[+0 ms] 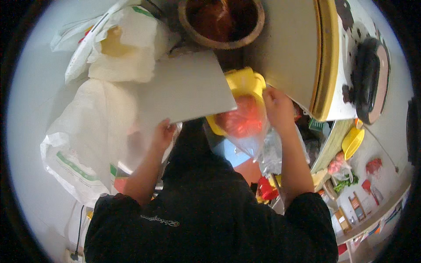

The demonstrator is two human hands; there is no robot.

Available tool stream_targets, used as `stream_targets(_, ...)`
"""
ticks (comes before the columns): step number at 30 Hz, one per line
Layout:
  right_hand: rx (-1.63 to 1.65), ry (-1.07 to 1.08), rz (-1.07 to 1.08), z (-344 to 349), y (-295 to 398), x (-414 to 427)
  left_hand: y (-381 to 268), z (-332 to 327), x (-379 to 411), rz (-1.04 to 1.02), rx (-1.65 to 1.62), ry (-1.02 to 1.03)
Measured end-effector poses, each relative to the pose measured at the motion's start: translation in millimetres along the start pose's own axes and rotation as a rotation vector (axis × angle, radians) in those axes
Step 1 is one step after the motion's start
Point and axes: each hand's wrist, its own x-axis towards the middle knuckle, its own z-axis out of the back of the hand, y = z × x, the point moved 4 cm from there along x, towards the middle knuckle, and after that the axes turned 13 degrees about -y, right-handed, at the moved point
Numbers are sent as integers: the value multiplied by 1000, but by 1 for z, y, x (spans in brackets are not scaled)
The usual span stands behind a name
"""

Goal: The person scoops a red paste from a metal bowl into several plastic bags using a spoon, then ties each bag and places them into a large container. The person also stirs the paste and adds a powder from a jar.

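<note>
My left hand (163, 134) is at the lower edge of a flat pale panel (190, 85), its fingers curled at that edge; whether they grip it is not plain. To the right, my right hand (278, 107) is curled at the side of a clear plastic bag (245, 118) with red contents. That bag lies partly over a yellow plastic container (245, 79), whose rim shows above and to the left of it. The blur hides whether my right fingers pinch the bag or the container's rim.
Large white sacks (88, 131) stand on the left. A round brown-rimmed pot (227, 42) with dark contents is at the top. On the right are a yellow-edged white appliance (324, 65) and a black and pink object (371, 80). A crumpled clear bag (271, 154) hangs below my right hand.
</note>
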Motion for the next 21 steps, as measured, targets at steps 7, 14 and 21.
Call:
stream_targets(7, -140, 248, -543, 0, -110, -155, -8, -4, 0, -3, 20, -18)
stream_targets(14, 185, 298, -709, -68, -145, -210, -5, -10, -7, 16, 53, 54)
stream_targets(21, -194, 162, -242, 17, -100, -172, 4, 5, 4, 18, -1, 74)
